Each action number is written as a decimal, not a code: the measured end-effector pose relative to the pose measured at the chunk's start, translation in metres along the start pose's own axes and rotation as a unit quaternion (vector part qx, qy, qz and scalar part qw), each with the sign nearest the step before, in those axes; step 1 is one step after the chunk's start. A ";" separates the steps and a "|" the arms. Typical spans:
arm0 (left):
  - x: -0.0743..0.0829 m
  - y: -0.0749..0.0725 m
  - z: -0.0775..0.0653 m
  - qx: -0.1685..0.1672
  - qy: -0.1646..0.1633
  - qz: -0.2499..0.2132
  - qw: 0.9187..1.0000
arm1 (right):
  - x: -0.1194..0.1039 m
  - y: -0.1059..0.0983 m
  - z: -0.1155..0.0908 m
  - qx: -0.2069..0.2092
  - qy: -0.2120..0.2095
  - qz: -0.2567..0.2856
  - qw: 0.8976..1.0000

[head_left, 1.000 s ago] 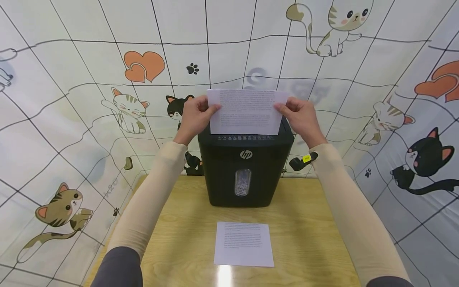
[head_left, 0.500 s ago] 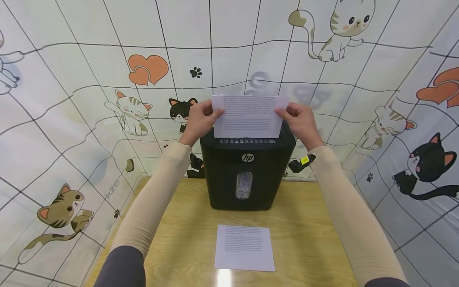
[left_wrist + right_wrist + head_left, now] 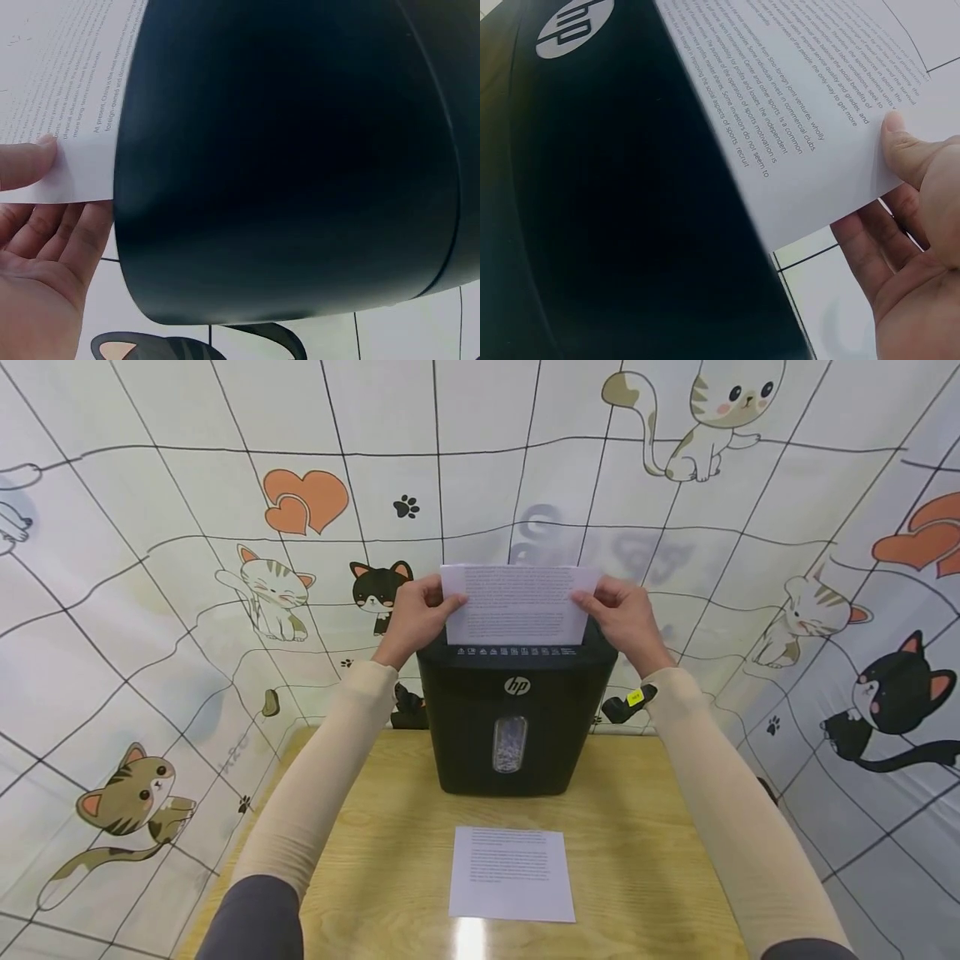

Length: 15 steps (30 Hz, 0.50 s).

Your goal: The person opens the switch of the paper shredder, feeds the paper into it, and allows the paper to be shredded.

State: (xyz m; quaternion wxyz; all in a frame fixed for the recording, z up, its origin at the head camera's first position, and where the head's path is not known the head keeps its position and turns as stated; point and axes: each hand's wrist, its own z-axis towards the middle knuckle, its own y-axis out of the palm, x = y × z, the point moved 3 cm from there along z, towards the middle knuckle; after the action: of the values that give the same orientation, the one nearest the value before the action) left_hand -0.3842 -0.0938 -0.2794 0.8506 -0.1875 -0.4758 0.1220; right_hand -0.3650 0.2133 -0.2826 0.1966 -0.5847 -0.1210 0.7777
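Observation:
A printed sheet of paper (image 3: 517, 606) stands upright at the top of a black HP paper shredder (image 3: 468, 718), its lower edge hidden behind the front rim. My left hand (image 3: 417, 616) pinches the sheet's left edge, thumb in front and fingers behind. At the opposite edge my right hand (image 3: 625, 620) pinches it the same way. In the left wrist view the left thumb presses on the paper (image 3: 75, 90) beside the shredder's dark side (image 3: 277, 172). The right wrist view has the right thumb on the print (image 3: 780, 112), with the fingers under the sheet.
A second printed sheet (image 3: 512, 877) lies flat on the wooden table (image 3: 375, 843) in front of the shredder. Shredded bits show through the shredder's small window (image 3: 510, 745). A curtain (image 3: 480, 410) with printed cats and grid lines hangs behind and on both sides.
The upright sheet has sunk lower at the shredder's top, so less of it shows. Both hands have come down with it, still pinching its edges. The sheet on the table stays put.

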 end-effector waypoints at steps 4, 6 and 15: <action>-0.002 0.000 -0.001 -0.005 -0.001 0.002 1.000 | 0.004 0.002 -0.001 -0.002 0.002 -0.008 1.000; -0.004 0.000 -0.001 -0.007 -0.002 0.000 1.000 | 0.005 0.003 -0.001 -0.002 0.003 -0.012 1.000; -0.012 0.003 -0.003 -0.019 -0.026 0.007 0.999 | 0.011 0.004 -0.005 -0.016 -0.006 -0.043 0.999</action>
State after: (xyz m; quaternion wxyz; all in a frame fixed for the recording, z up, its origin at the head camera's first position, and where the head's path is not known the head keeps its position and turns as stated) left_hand -0.3876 -0.0965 -0.2911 0.8333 -0.2038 -0.4987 0.1241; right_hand -0.3634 0.2149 -0.2952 0.2193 -0.5774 -0.1597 0.7701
